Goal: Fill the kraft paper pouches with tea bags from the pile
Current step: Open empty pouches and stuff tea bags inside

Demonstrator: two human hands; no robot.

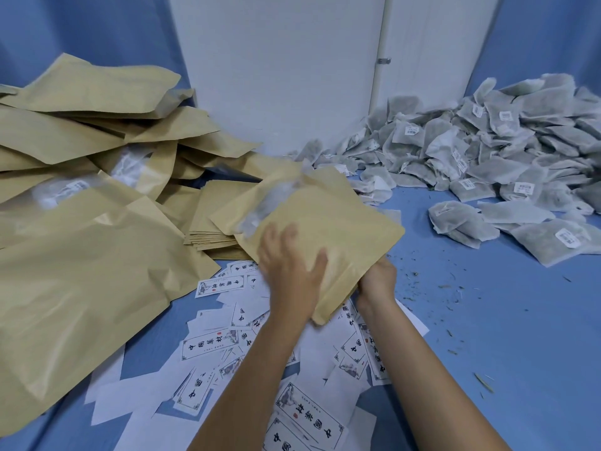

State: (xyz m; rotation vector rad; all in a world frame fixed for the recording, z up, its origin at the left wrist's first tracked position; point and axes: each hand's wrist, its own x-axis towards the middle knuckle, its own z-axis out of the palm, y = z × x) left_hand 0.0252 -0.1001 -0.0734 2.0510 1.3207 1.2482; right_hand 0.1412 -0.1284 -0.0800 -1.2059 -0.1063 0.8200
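Flat tan kraft paper pouch was held tilted over centre of blue surface. Left hand lay on top, fingers spread. Right hand gripped pouch's near edge, fingers curled under, mostly hidden. Heaped grey-white tea bag pile sat at far right corner.

Scattered printed labels, blue surface

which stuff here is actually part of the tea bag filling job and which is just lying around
Part of the job:
held pouch, in left hand and right hand
tea bag pile
flat pouch stack
heap of pouches

Just lying about:
printed paper slips
loose tea crumbs
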